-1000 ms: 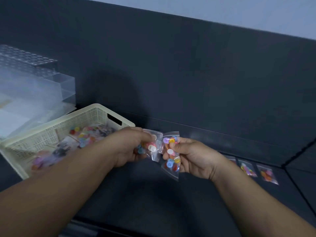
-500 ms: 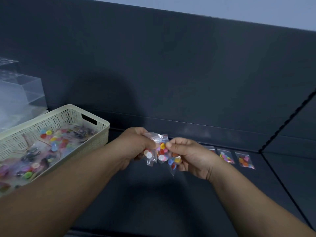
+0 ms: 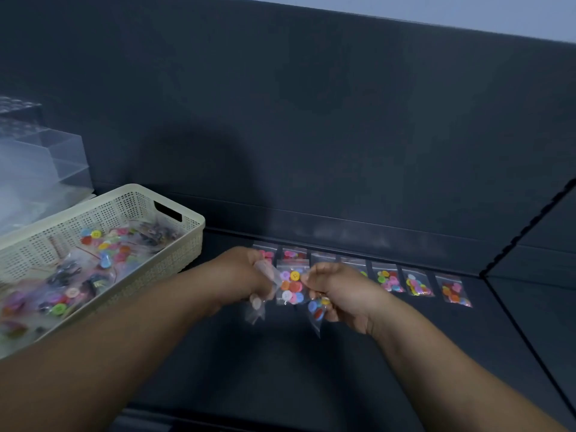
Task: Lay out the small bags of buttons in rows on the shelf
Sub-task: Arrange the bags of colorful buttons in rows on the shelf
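Nearest me, both forearms reach over the matte dark shelf (image 3: pixel 311 375). My left hand (image 3: pixel 240 275) is curled, pinching a crinkled clear bag (image 3: pixel 258 302) that is blurred. My right hand (image 3: pixel 343 291) pinches a second bag (image 3: pixel 316 308) of glossy round buttons, which hangs below its fingers. Between the hands is a flat square third bag (image 3: pixel 291 283); I cannot tell which hand carries it. Beyond, a row of bags (image 3: pixel 417 285) lies flat along the shelf's far edge. Far left stands a cream perforated plastic basket (image 3: pixel 131 207) heaped with bags, then clear boxes (image 3: pixel 62 151).

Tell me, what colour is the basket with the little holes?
The basket is cream, shown best in the head view.
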### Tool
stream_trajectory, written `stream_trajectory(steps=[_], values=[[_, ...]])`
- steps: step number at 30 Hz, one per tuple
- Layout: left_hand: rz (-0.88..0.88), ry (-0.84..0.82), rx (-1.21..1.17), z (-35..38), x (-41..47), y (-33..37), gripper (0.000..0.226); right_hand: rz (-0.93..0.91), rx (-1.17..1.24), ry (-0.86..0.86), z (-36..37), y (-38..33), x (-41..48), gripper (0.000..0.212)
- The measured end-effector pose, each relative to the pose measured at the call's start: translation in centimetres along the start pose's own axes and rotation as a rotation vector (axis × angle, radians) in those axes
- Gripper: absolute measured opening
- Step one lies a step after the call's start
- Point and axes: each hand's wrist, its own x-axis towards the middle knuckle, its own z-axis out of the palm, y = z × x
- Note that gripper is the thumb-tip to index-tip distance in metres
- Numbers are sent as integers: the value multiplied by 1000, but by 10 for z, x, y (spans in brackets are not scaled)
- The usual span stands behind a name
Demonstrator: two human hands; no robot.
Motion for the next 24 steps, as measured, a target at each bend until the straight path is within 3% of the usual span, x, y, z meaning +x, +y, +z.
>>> stream_trajectory(steps=[4, 8, 13, 24], values=[[-35, 55, 95, -12, 1, -18, 21, 63, -325, 67, 14, 8, 7, 13], [-98, 93, 2, -19, 2, -34, 15, -178, -807, 255, 9, 17, 11, 10], [-114, 137, -248, -22, 3, -43, 13, -337, -893, 87, 17, 28, 8, 7], [-132, 168, -296, -34, -4, -57, 11, -425, -827, 144, 59, 20, 30, 23]])
